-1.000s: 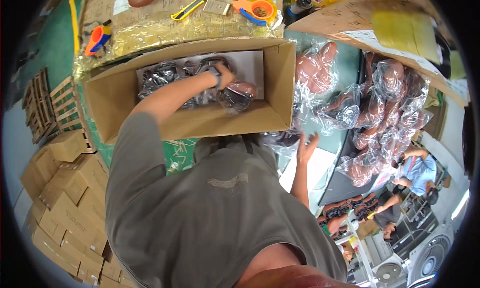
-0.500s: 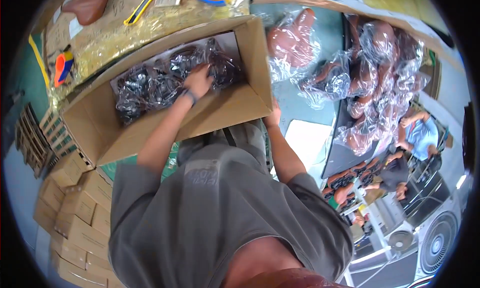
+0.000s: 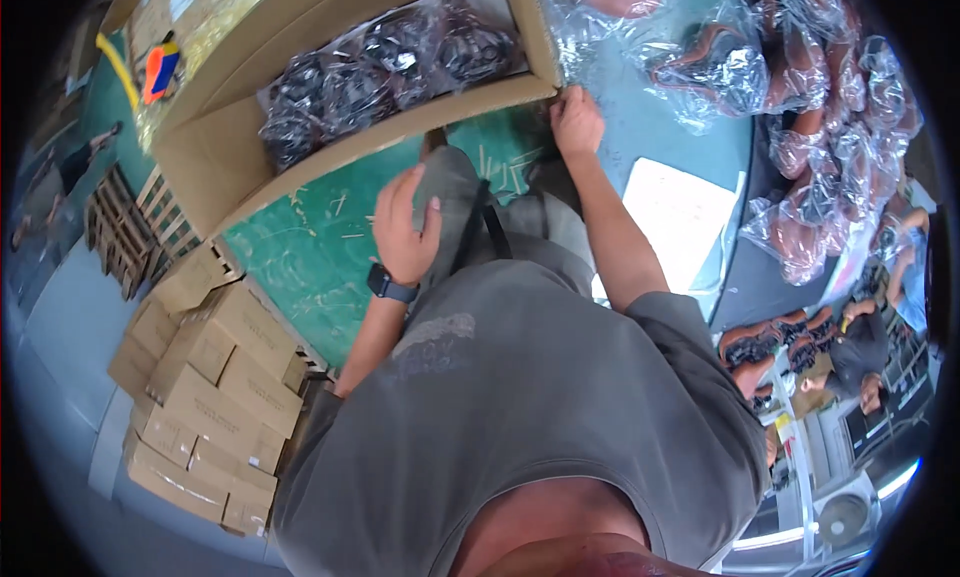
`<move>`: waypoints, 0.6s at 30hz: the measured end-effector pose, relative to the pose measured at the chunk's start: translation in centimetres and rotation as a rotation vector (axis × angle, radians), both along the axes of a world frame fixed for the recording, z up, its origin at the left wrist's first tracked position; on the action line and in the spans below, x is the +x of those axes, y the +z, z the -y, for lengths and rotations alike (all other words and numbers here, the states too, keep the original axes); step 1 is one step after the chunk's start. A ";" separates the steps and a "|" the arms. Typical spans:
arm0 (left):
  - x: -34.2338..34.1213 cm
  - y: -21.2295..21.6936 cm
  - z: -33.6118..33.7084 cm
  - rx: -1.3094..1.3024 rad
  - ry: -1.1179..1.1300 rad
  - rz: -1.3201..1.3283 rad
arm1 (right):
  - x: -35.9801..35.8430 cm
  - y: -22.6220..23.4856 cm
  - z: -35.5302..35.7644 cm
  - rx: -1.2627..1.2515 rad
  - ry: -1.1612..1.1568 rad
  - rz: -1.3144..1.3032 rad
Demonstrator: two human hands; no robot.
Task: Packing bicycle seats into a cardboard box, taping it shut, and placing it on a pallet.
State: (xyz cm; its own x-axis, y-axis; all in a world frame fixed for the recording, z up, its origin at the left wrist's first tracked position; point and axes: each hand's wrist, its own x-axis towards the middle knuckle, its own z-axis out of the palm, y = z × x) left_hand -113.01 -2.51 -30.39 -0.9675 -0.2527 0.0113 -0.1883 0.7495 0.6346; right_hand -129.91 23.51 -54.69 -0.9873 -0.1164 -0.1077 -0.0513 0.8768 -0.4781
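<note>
grey t-shirt (image 3: 520, 407): worn by the person, filling the near field from the centre to 6 o'clock.

left hand (image 3: 403, 229): seen at 11 o'clock of the shirt, a dark watch (image 3: 390, 285) strapped at the wrist. the fingers are loosely curled and nothing is grasped; the palm is laid against the grey-clad thigh (image 3: 450, 202).

right hand (image 3: 577, 124): raised at 1 o'clock of the shirt. the fingertips are pressed to the near right corner of the cardboard box (image 3: 300, 142); nothing is enclosed in the grip.

cardboard box: open-topped, set at 12 o'clock, resting on the green table top (image 3: 310, 252); its near wall is turned toward the person.

black bagged items (image 3: 390, 62): packed in clear plastic, lying inside the box along its floor.

brown bagged items (image 3: 800, 107): heaped in clear plastic on the table at 2 o'clock, well apart from the box's left end.

white sheet (image 3: 680, 217): lying flat at 3 o'clock of the right forearm.

stacked cartons (image 3: 200, 397): closed, piled on the floor at 8 o'clock.

wooden pallet (image 3: 130, 227): placed at 9 o'clock, beyond the cartons.
</note>
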 end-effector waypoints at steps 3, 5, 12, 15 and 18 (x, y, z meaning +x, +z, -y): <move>8.2 -6.1 -0.7 0.155 0.101 0.228 | 1.5 0.4 0.4 -0.018 -0.051 0.022; 14.1 -13.5 0.1 0.117 0.026 0.514 | 4.0 0.9 0.9 -0.058 -0.041 -0.157; 29.2 -38.0 4.6 -0.001 -0.381 1.014 | 20.4 -21.5 3.7 0.051 0.096 0.314; 35.0 -43.7 5.5 -0.165 -0.471 1.102 | 18.2 -36.6 4.8 0.191 -0.168 0.582; 34.1 -45.6 1.0 -0.244 -0.443 0.906 | 11.4 -53.4 -7.6 0.355 -0.260 0.191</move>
